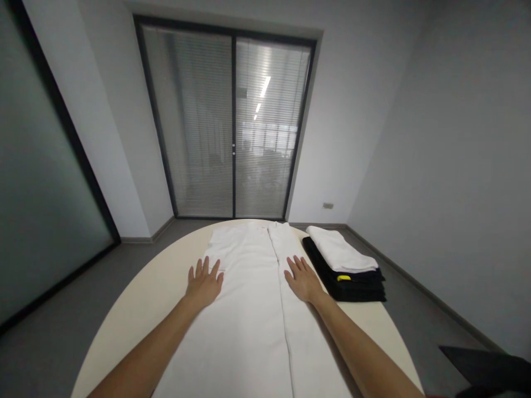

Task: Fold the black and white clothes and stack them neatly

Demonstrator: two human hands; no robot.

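Note:
A long piece of white cloth point(244, 309), perhaps a garment, lies spread out over the table. Its right part is a folded-over strip with an edge running lengthwise. My left hand point(205, 282) rests flat at the cloth's left edge, fingers apart. On the right strip, near its outer edge, lies my right hand point(304, 278), palm down with the fingers spread. Neither hand grips anything. The near end of the cloth runs out of the bottom of the view.
The round cream table point(153, 293) carries a stack of folded black cloth point(357, 290) at the right, with a folded white cloth point(342, 250) on top and a small yellow item point(343, 277) at its front. A dark object point(489, 367) shows at lower right. Beyond stands a glass door with blinds point(203, 127).

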